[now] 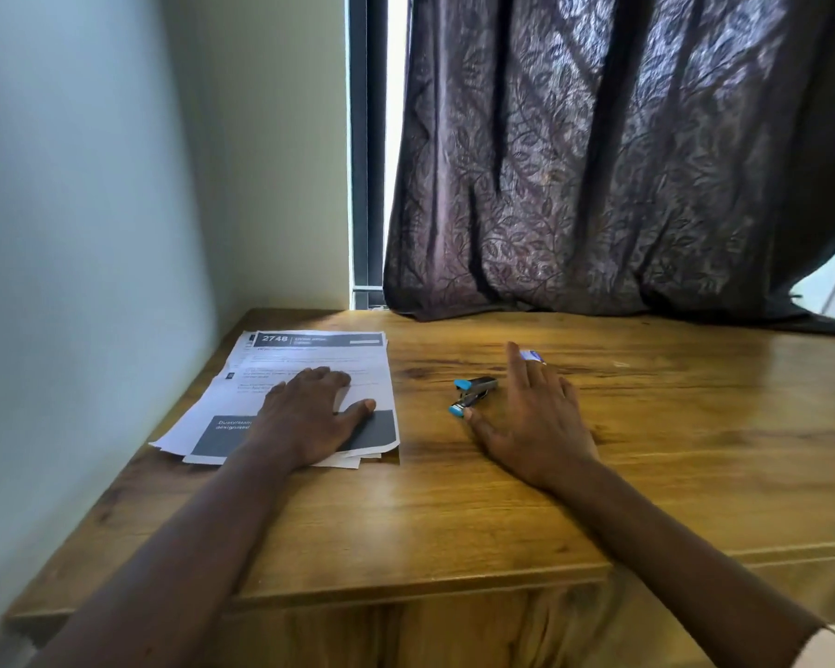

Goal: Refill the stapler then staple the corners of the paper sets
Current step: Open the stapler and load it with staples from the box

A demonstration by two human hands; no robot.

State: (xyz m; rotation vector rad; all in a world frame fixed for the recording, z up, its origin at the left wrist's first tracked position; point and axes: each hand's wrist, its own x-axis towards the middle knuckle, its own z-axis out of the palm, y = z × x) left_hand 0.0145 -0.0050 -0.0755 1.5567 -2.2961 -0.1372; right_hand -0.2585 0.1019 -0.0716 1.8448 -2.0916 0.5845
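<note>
2 hands lie flat and hold nothing: the left hand (309, 417) presses with straight, slightly spread fingers on the paper sets (309, 354), and the right hand (536, 426) rests with fingers spread wide on the table (454, 513). The stapler (473, 396) lies on the bare wood at 10 o'clock from the right hand and at 3 o'clock from the papers. The right thumb tip is just beside its near blue end, but I cannot tell if it touches. This stapler looks small, light and hard, and I think it slides easily on the glossy wood, so it is better to pinch it by the 2 long sides of the body, not by the blue tips. It seems to stand half open, which should help the refill. The papers are thin and limp, and the sheets lie fanned out, so I judge they must be squared before any corner is stapled. Hidden things: at 12 o'clock from the right hand, a small white and blue thing (532, 355) peeks from behind the fingertips; maybe it is the staples, I cannot tell. Whether the stapler holds staples is not visible. How many sets there are cannot be counted, and the print is blurred.
</note>
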